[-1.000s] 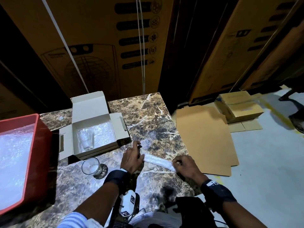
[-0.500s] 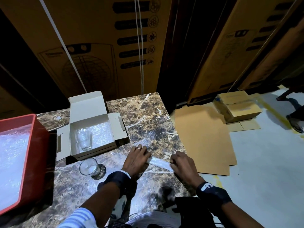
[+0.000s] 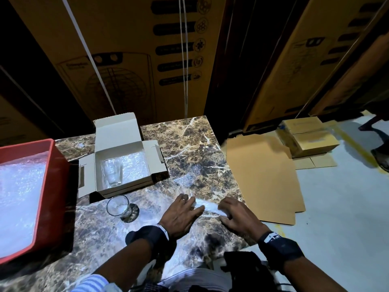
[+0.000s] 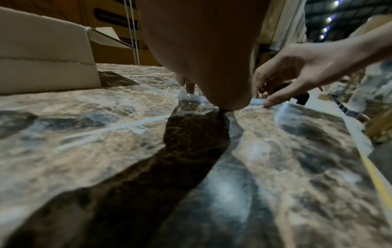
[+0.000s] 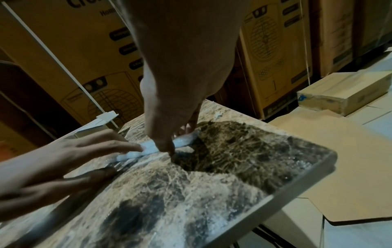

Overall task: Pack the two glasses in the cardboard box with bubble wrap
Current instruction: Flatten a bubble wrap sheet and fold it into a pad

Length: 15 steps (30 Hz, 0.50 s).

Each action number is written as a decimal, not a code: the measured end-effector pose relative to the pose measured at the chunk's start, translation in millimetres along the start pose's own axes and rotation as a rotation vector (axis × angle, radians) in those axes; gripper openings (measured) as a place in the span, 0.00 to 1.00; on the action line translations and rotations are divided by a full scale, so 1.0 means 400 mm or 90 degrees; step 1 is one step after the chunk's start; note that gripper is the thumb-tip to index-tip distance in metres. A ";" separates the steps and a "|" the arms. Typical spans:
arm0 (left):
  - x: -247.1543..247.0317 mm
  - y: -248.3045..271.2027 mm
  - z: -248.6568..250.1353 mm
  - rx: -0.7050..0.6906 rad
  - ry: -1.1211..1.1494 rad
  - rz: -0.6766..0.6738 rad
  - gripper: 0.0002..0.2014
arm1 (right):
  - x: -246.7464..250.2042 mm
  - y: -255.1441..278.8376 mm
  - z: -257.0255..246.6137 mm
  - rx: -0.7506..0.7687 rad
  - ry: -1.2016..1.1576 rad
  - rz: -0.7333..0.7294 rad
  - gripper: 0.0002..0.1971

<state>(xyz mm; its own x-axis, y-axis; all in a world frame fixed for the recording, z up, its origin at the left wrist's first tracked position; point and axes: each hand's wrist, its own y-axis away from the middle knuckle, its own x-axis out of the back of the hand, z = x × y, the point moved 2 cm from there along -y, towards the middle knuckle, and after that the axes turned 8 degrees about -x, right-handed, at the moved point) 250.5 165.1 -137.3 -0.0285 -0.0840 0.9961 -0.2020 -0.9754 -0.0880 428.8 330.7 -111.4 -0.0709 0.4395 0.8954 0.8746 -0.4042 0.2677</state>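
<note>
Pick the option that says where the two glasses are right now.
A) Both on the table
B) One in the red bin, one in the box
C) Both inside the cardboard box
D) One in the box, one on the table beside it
D: one glass lies in the cardboard box on bubble wrap, the other glass stands on the marble table in front of it.

We lose most of the left hand (image 4: 203,55) in its own wrist view: the palm fills the lens and hides the fingers. The rolled bubble wrap (image 3: 207,207) runs under both hands, its ends covered. The right hand (image 5: 182,70) blocks its fingertips too. The red bin (image 3: 59,186) is cut off at the left edge. Print on the big cartons (image 3: 176,49) is too blurred to read.
</note>
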 end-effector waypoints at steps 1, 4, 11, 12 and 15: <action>0.000 -0.001 0.007 0.024 0.005 -0.003 0.15 | -0.001 0.001 0.002 0.001 0.000 0.011 0.11; -0.002 -0.008 0.030 0.099 0.019 -0.027 0.18 | -0.007 0.006 -0.011 -0.016 0.019 0.046 0.06; -0.014 -0.001 0.072 0.199 0.066 -0.060 0.23 | -0.002 0.015 -0.080 -0.033 0.102 0.024 0.08; -0.010 0.001 0.071 0.209 0.090 -0.060 0.23 | 0.001 0.019 -0.094 -0.027 0.114 0.014 0.07; -0.003 0.005 0.061 0.250 0.204 -0.028 0.19 | 0.007 0.022 -0.124 0.004 0.134 -0.011 0.03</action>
<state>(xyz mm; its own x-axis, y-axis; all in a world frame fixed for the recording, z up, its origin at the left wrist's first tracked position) 273.9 158.2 -138.4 -0.3394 -0.0340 0.9400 0.1717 -0.9848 0.0264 412.6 288.7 -88.9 -0.1844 0.2686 0.9454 0.8756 -0.3920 0.2822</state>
